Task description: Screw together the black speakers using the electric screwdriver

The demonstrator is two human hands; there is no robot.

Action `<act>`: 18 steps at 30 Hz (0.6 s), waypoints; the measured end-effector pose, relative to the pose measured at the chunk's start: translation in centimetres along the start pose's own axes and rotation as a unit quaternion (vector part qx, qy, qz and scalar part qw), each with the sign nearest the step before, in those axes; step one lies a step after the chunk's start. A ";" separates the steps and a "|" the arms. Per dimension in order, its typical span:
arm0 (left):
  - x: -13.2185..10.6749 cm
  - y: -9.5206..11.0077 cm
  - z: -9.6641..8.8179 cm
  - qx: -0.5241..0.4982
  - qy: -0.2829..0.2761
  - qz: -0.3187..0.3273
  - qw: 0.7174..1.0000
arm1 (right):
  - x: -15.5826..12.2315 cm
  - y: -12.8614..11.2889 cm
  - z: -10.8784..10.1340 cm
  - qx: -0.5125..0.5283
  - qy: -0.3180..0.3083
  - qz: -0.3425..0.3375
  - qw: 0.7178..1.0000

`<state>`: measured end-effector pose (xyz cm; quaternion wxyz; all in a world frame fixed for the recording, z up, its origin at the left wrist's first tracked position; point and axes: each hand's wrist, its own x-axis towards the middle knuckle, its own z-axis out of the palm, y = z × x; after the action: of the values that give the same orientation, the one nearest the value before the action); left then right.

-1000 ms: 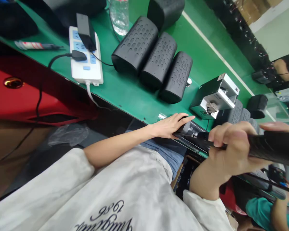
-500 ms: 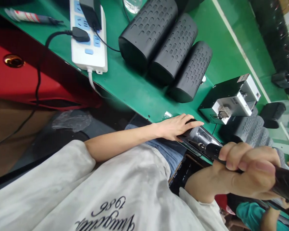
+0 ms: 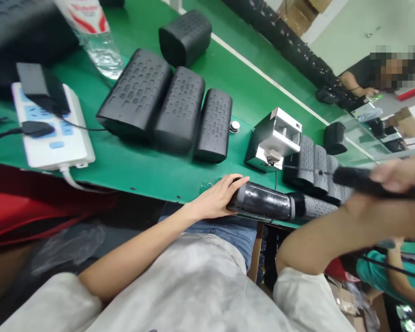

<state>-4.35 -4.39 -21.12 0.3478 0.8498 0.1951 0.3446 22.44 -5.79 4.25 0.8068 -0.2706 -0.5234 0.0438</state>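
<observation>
My left hand [image 3: 224,196] grips the near end of a black cylinder with shiny perforated mesh [image 3: 264,200], which lies on its side along the bench's front edge. Its thumb and fingers wrap over the dark end cap. My right hand [image 3: 397,175], blurred by motion, is closed around a black electric screwdriver [image 3: 359,180]. The thin bit points left, above and apart from the cylinder. A grey textured housing [image 3: 318,207] lies just beyond the cylinder's far end, partly hidden by my right forearm.
Several black textured housings [image 3: 212,124] stand on the green bench [image 3: 152,177]. A silver-and-black box machine [image 3: 275,138] sits behind the cylinder. To the left are a white power strip [image 3: 57,133] and a water bottle [image 3: 97,41]. Other people [image 3: 358,83] work across and to the right.
My right hand has lifted the screwdriver up and away from the cylinder's far end. My left hand stays on the cylinder. The view has shifted, showing more of the bench.
</observation>
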 end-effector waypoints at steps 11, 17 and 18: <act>0.1 0.1 -0.5 -0.018 -0.009 -0.003 1.000 | 0.2 9.7 3.3 -0.094 -0.043 -0.036 0.994; 0.1 0.0 -0.4 -0.024 -0.002 0.003 1.000 | 0.2 10.5 2.3 -0.095 -0.050 -0.007 0.994; 0.1 -0.1 -0.4 -0.023 0.000 0.005 1.000 | -0.1 10.4 2.3 -0.095 -0.052 0.000 0.994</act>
<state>-4.54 -4.13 -20.93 0.3650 0.8428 0.1827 0.3510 22.63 3.92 -0.11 0.7493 -0.3435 -0.5661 0.0082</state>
